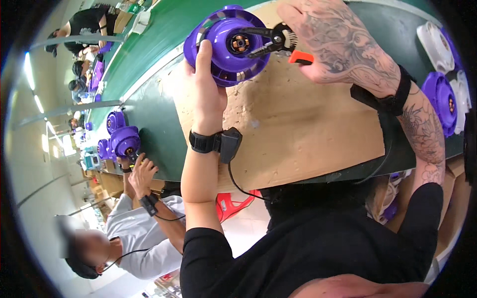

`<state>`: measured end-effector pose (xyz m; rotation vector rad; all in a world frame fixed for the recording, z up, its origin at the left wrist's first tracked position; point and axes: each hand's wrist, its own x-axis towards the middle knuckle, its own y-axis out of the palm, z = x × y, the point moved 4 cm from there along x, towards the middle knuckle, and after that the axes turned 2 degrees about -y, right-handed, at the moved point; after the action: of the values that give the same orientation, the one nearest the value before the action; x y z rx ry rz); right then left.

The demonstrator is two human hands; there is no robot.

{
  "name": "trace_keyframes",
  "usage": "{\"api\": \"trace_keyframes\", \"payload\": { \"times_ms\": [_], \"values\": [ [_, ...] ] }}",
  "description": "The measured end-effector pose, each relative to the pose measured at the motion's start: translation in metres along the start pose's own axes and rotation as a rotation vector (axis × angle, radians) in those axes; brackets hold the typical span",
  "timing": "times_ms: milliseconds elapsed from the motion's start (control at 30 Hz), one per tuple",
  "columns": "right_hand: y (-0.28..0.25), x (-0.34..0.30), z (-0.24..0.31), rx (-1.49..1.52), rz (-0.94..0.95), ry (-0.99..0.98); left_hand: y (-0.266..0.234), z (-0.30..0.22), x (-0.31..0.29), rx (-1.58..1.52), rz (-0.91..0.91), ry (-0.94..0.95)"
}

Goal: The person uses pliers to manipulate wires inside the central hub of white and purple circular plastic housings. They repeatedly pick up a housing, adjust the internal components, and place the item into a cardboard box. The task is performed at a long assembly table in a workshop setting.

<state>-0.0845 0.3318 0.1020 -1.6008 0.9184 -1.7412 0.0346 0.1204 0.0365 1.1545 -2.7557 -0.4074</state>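
Note:
A purple round plastic housing (218,54) with a copper-coloured ring of contacts (240,43) at its centre is at the top middle. My left hand (204,89) is closed on its near left side, thumb over the rim. In my right hand (330,42) is a pair of pliers (282,37) with black jaws and an orange-red handle. The jaws are spread, one on the far side and one on the near side of the copper contacts; whether they touch the housing I cannot tell. The fingers of my right hand are partly hidden behind the tattooed back of the hand.
A cardboard sheet (298,134) covers the green bench (159,129) before me. Purple housings (439,102) and white parts (435,47) stand at the right. On the left, a co-worker (144,218) in grey handles another purple housing (125,140). A red stool (231,204) stands below.

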Motion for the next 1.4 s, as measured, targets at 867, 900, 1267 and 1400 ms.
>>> {"api": "trace_keyframes", "payload": {
  "times_ms": [867,900,1267,1400],
  "values": [
    [0.054,-0.022,0.037,-0.113,0.243,0.188,0.008,-0.064,-0.021,0.968,0.134,-0.135],
    [0.057,-0.023,0.040,-0.093,0.260,0.186,0.003,-0.062,-0.022,0.966,0.130,-0.127],
    [0.047,-0.041,0.032,0.285,0.221,0.134,0.027,-0.061,-0.043,1.277,0.082,0.162],
    [0.047,-0.039,0.030,0.266,0.286,0.164,0.035,-0.063,-0.048,1.279,0.062,0.200]
  ]
}}
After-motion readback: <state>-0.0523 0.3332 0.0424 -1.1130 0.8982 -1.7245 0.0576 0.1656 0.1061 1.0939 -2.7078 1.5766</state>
